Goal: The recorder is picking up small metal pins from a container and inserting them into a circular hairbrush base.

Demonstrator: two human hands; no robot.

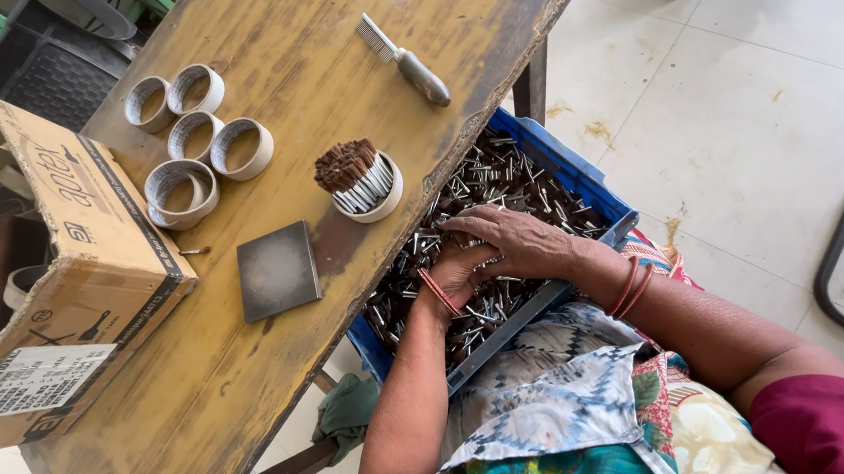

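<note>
Head view, looking down: both hands are in a blue plastic crate that rests on the person's lap, tucked partly under the edge of a worn wooden table. The crate is filled with a loose heap of small sticks, brown-bodied with silvery ends. The right hand lies palm down on the heap, fingers spread and curled over a clump of sticks. The left hand sits just beneath and beside it, palm turned up, cupped around some of the same clump; the two hands touch. How many sticks either hand truly has hold of cannot be told, since the right hand covers the left palm. Both wrists wear red bangles.

On the table, near the crate, a short cardboard ring stands upright, packed with a bundle of the same sticks, brown ends up. Further left, five empty cardboard rings are grouped together, touching. A flat grey metal square lies between the rings and the table's near edge. A small comb-like tool with a grey handle lies well apart, toward the far end. An open cardboard box rests on the table's left side.
</note>
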